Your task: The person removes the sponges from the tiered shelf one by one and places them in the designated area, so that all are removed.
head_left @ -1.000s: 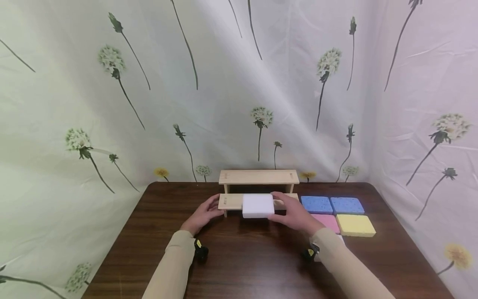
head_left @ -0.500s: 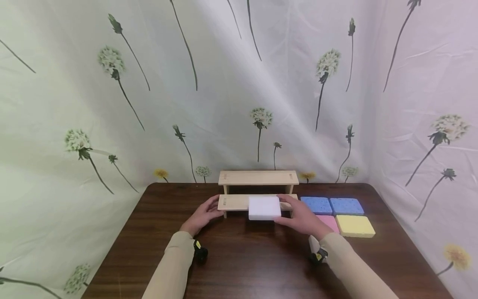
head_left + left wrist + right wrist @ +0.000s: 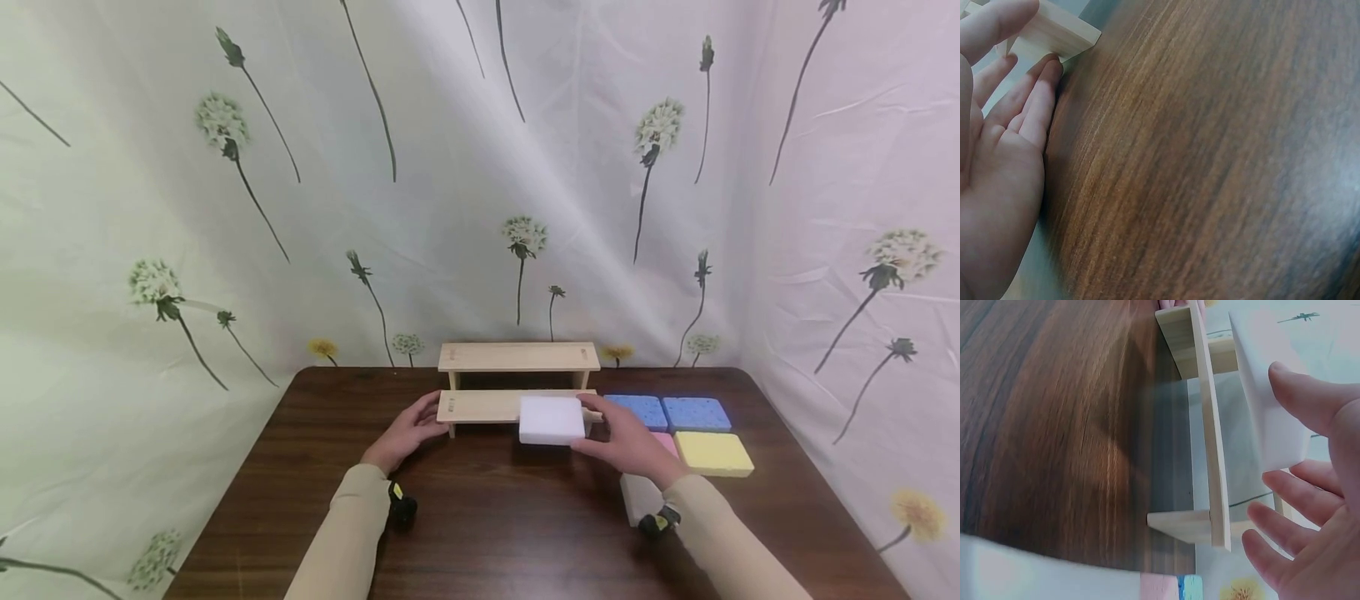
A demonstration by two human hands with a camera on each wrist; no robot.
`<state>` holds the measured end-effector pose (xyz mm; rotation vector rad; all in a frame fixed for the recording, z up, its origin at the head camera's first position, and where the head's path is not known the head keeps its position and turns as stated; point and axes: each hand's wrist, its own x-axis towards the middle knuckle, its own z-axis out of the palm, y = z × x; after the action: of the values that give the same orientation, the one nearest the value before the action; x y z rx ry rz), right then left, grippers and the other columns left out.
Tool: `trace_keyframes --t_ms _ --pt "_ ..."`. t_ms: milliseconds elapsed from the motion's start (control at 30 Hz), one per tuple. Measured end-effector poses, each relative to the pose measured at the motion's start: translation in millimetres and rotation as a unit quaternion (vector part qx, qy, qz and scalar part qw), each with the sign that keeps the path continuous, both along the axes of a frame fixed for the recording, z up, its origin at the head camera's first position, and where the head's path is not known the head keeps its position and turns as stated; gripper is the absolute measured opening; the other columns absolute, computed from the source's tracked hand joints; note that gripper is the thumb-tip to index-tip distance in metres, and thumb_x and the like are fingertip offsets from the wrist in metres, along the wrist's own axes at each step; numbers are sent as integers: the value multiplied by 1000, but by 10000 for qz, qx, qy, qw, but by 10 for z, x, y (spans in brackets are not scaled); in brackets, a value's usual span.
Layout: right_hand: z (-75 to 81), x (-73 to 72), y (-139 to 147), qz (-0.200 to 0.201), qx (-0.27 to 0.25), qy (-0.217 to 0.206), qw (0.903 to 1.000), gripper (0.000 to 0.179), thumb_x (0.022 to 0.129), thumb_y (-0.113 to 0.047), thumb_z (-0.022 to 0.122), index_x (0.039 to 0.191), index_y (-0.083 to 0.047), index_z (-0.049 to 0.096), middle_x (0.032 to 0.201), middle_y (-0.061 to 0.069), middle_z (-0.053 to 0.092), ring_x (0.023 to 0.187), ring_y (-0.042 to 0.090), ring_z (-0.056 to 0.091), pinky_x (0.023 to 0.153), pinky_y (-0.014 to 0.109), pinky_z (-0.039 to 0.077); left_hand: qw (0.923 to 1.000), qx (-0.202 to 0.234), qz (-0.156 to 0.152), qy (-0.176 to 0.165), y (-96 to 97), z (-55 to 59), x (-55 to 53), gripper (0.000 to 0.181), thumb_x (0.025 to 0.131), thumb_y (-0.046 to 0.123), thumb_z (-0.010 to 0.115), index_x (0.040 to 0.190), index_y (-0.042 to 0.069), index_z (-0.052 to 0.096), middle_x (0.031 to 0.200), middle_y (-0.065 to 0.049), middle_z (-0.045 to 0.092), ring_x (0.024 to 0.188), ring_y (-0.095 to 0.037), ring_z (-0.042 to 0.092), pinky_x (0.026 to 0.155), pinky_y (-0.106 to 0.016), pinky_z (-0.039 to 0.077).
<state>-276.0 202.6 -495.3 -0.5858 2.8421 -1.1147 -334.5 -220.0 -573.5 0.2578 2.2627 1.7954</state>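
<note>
My right hand (image 3: 622, 437) pinches a white rectangular sponge (image 3: 551, 419) by its right end. In the right wrist view the thumb lies on one face of the sponge (image 3: 1266, 394), with the forefinger at its lower end and the other fingers spread. The sponge is above the front, lower step of a small two-tier wooden stand (image 3: 477, 406), and a gap shows between them in the right wrist view. At the stand's left end rests my left hand (image 3: 405, 433). Its fairly straight fingers touch the wooden end piece (image 3: 1060, 31) in the left wrist view.
Right of the stand lie two blue sponges (image 3: 696, 414), a yellow sponge (image 3: 714, 454) and a pink sponge (image 3: 666, 444) partly hidden by my hand. Another white sponge (image 3: 640, 500) lies under my right wrist. The dark wooden table (image 3: 480, 533) meets a dandelion-print curtain (image 3: 450, 208) behind.
My right hand has moved the white sponge rightward along the front step, from the middle to near its right end. The left hand has stayed at the stand's left end.
</note>
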Motion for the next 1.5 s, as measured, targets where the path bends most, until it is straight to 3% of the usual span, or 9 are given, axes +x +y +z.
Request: trace_keyframes --t_ms 167,367,567,800,1033,1267,1500 --pt "13 27 84 -116 -35 -187 9998 87 88 -50 84 158 -15 47 158 15 51 138 41 54 105 61 53 10000 -13 -20 -26 -19 7 -19 84 98 26 77 166 12 30 161 -21 44 150 -38 42 120 -53 40" --pt "7 83 175 -360 39 -400 9985 91 86 -55 84 159 -16 46 160 15 49 143 42 49 112 64 46 9999 5 79 -88 -3 34 17 84 97 24 78 165 10 31 161 -23 44 149 -39 43 120 -54 41" --pt "10 144 264 -384 -80 -509 9979 91 85 -54 85 158 -15 47 160 17 49 136 42 56 109 65 48 9998 68 124 -149 17 17 32 81 97 21 77 164 12 34 160 -22 46 148 -38 44 119 -52 42" --pt "20 188 394 -354 -802 -1012 9910 94 83 -44 90 159 -12 44 160 20 46 133 48 58 82 45 66 9999 54 87 -87 19 38 46 81 98 20 77 165 10 32 158 -23 47 147 -39 45 119 -53 42" --pt "-28 214 544 -484 -81 -314 9983 93 83 -55 86 156 -14 48 152 17 57 136 42 56 108 64 49 9999 64 102 -81 9 41 38 81 98 21 77 165 11 33 159 -21 47 148 -37 44 120 -52 42" --pt "-64 251 700 -751 -53 -350 9966 99 79 -61 87 159 -19 45 152 14 57 134 41 58 105 65 51 9999 132 -16 27 14 19 55 80 99 17 75 164 5 30 158 -27 45 147 -42 43 119 -52 42" --pt "-36 304 871 -679 49 188 9975 94 83 -60 84 156 -14 48 148 19 60 133 43 58 104 65 50 10000 13 -11 31 11 44 45 81 99 23 75 165 7 30 158 -25 46 147 -41 44 119 -52 43"
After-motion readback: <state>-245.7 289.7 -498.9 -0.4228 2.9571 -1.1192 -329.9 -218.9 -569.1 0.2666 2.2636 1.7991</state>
